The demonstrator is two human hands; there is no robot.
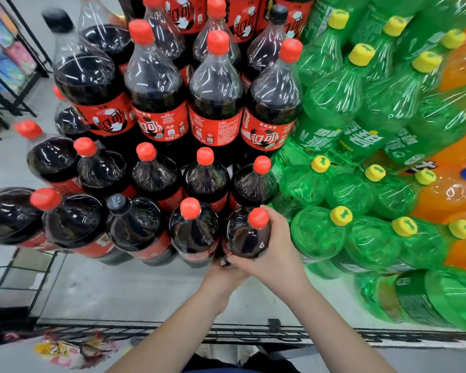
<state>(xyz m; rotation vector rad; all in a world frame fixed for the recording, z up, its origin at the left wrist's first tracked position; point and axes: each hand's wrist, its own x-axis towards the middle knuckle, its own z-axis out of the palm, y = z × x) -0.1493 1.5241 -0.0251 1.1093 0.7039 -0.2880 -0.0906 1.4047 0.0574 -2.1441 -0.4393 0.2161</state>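
Note:
A large cola bottle (246, 235) with a red cap stands at the right end of the front row of a stacked display. My right hand (277, 249) wraps round its shoulder from the right, thumb up beside the cap. My left hand (223, 278) grips the bottle lower down at its front; its fingers are partly hidden under my right hand. Both forearms reach in from the bottom of the view.
Several more cola bottles (156, 84) stand in tiers behind and to the left. Green soda bottles (334, 103) with yellow caps are packed tight on the right, orange ones (457, 195) beyond. A wire rack edge (145, 328) runs below; a black shelf rack (16, 76) stands far left.

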